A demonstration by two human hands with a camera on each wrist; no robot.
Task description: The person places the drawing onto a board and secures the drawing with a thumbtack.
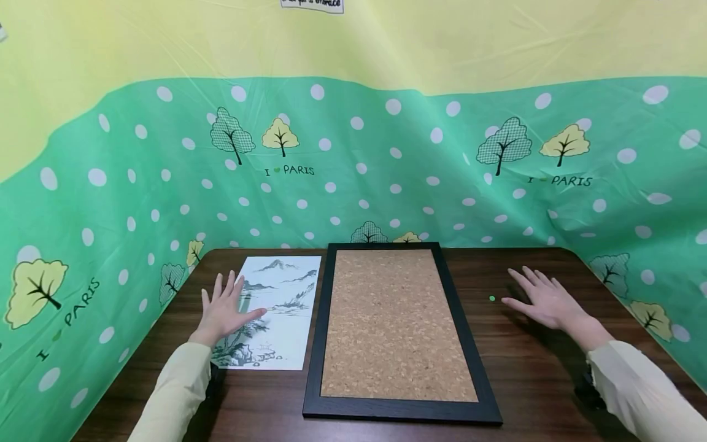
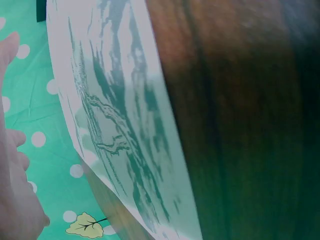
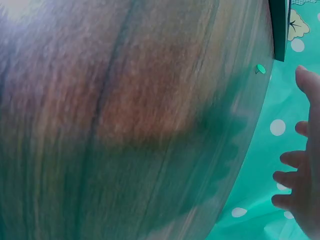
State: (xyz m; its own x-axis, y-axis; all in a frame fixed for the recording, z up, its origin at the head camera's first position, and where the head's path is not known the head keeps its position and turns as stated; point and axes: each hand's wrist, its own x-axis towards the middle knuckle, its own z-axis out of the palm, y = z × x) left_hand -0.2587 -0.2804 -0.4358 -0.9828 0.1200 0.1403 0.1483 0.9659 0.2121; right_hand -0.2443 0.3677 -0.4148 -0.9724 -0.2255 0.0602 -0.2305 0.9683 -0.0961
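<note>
A sheet with an ink landscape (image 1: pixel 293 331) lies on the dark wooden table, left of a black-framed cork board (image 1: pixel 394 325). Over the sheet's left part, my left hand (image 1: pixel 223 310) is spread with straight fingers, holding nothing. My right hand (image 1: pixel 544 301) is spread to the right of the board, also empty, and a small green pin (image 1: pixel 492 298) lies just left of its thumb. In the left wrist view the sheet (image 2: pixel 115 115) appears beside the hand (image 2: pixel 17 175). The right wrist view shows the pin (image 3: pixel 260 69) beyond the thumb of the hand (image 3: pixel 305 165).
The table (image 1: pixel 265 405) has rounded back corners. A green and yellow cloth (image 1: pixel 386 153) with trees and dots hangs behind it and along both sides. In the right wrist view a corner of the black frame (image 3: pixel 279 30) shows at the top.
</note>
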